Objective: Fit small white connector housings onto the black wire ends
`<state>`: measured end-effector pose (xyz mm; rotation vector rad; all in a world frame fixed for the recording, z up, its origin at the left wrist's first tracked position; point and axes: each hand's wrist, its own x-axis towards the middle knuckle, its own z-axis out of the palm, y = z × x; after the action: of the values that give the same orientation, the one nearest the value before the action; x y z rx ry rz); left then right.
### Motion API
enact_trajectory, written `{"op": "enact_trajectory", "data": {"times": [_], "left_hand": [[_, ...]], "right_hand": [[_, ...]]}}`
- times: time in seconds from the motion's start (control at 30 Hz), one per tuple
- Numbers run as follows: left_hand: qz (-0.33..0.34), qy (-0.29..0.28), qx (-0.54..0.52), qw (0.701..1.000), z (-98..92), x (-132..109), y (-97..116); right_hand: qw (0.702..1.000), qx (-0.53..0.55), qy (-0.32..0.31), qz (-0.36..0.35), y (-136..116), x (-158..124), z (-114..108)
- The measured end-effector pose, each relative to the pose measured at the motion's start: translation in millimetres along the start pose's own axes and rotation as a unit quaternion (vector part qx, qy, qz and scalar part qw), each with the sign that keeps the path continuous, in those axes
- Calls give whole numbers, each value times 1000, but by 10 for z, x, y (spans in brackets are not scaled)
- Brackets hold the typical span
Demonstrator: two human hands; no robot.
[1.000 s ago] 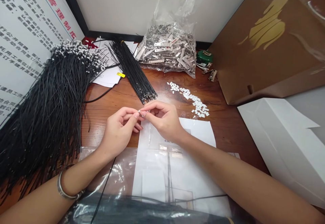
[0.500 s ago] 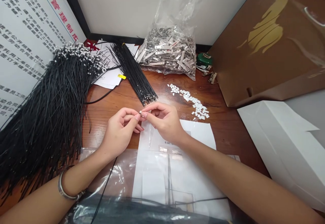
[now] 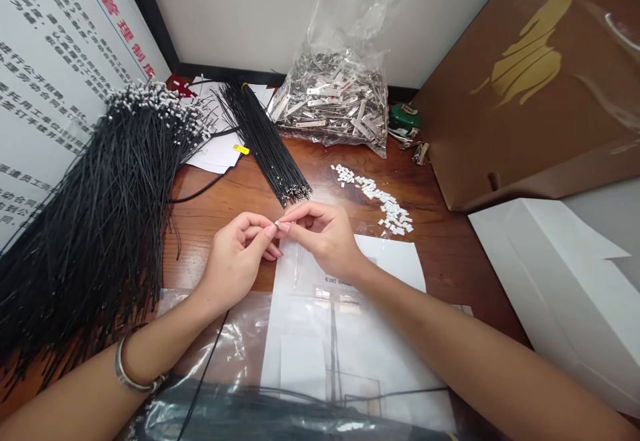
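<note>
My left hand [image 3: 237,254] is closed in a pinch on a thin black wire [image 3: 210,357], which trails from below the wrist toward the front edge. Fingertip to fingertip with it, my right hand [image 3: 320,234] pinches a small white connector [image 3: 277,224]; the fingers mostly cover where wire and connector meet. Beyond the hands lies a tied bundle of black wires [image 3: 265,141] with metal-tipped ends toward me. Loose white connectors [image 3: 383,197] are scattered to the right of that bundle. On the left a large heap of black wires [image 3: 115,194] carries white connectors at its far ends.
A clear bag of metal clips [image 3: 335,104] stands at the back, beside a green tape measure [image 3: 404,117]. A brown box [image 3: 480,127] and a white box [image 3: 555,294] flank the right. A printed sheet [image 3: 400,287] and a plastic bag [image 3: 215,401] lie in front.
Both hands stay almost in the same place, still pinched together. The white piece between the fingertips shows at a slightly different angle. The view has shifted very slightly.
</note>
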<state>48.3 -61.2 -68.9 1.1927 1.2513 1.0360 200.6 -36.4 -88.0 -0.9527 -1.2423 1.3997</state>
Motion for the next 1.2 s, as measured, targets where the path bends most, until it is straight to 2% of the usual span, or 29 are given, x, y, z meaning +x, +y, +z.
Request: {"op": "enact_trajectory", "data": {"times": [0.4,0.6,0.97,1.2], "left_hand": [[-2,5,-1,1000,9,-6,6],[-5,6,0,1000,5,-8,9],[-2,4,5,1000,-1,-5,5],[-3,-7,-2,1000,2,1,-3]], "right_hand": [[1000,-4,1,14,-29,-8,14],[1000,-9,23,5,-6,-24,38],[1000,-21,12,-13,13,-23,37],[999,-18,36,-8,22,-20,27]]}}
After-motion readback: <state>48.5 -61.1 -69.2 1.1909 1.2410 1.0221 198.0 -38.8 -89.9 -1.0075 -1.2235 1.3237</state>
